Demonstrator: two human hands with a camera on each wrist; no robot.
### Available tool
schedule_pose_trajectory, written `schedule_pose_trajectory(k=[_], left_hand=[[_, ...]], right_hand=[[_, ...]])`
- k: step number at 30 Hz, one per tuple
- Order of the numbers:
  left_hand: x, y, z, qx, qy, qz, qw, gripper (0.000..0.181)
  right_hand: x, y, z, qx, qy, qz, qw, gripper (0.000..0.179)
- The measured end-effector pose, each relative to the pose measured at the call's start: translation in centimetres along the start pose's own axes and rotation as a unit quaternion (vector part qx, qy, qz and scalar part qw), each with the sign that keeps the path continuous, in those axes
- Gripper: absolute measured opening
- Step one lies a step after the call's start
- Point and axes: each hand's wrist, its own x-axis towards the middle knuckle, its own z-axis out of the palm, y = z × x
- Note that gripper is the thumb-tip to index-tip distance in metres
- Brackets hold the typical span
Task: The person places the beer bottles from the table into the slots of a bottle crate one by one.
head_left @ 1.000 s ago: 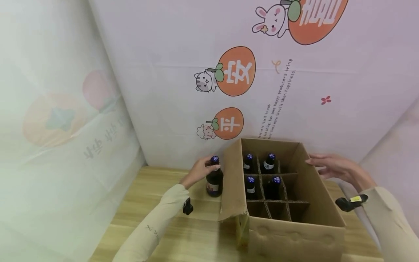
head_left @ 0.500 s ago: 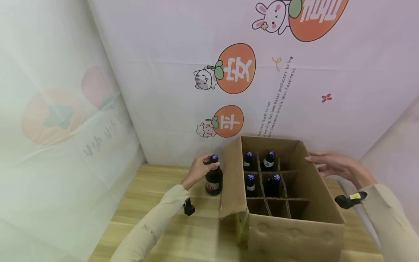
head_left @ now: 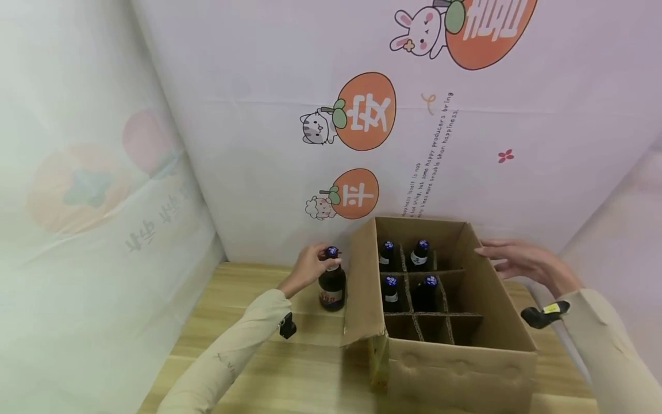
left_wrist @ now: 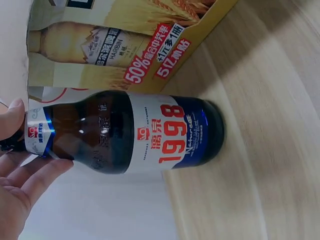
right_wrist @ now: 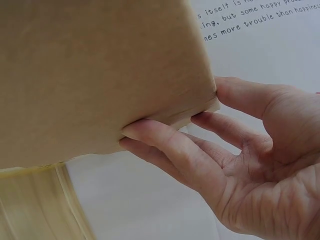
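Observation:
A brown beer bottle [left_wrist: 115,132] with a white, red and blue "1998" label stands upright on the table, left of the box. My left hand [head_left: 309,265] grips it by the neck, thumb on the near side. The open cardboard box [head_left: 460,374] has dividers, and several blue-capped bottles [head_left: 430,293] stand in its left and middle slots. At the box's far right side my right hand [head_left: 535,261] holds the edge. Up close, a cardboard flap [right_wrist: 100,75] lies between the thumb and fingers [right_wrist: 165,140] of that hand.
The box's left flap [head_left: 362,287] leans outward beside the held bottle. A printed white cloth wall [head_left: 258,172] rises right behind box and bottle, with another sheet [head_left: 103,276] at the left. Bare wooden tabletop [head_left: 300,374] lies in front of the bottle.

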Motion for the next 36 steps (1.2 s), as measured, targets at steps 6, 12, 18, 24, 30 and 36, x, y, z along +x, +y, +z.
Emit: schedule_pose_trajectory(k=[6,12,18,24,30,36], left_hand=[[0.0,1.0,-0.5,0.005,0.005,0.014,0.9999,0.025],[0.6,3.5,-2.8,0.007,0.030,0.020,0.9993,0.023],[1.4,7.5,-6.1,-0.022,0.066,-0.004,0.9976,0.047],[2.4,12.4,-9.1,-0.039,0.073,0.001,0.9966,0.043],[3.7,16.4,-11.2,-0.058,0.060,0.010,0.9964,0.042],[5.0,19.4,-12.4,-0.100,0.071,0.014,0.9923,0.044]], right_hand=[[-0.6,0.7,-0.2,-0.008,-0.011,-0.062,0.9980,0.065],[0.5,-0.4,-0.3,0.007,-0.004,0.005,1.0000,0.075],[0.6,-0.2,-0.1,0.018,-0.004,0.013,0.9997,0.073],[0.3,0.3,-0.5,0.006,-0.014,0.020,0.9997,0.074],[0.4,0.5,-0.5,-0.001,-0.019,0.024,0.9995,0.077],[0.6,0.6,-0.7,-0.003,-0.019,0.018,0.9997,0.074]])
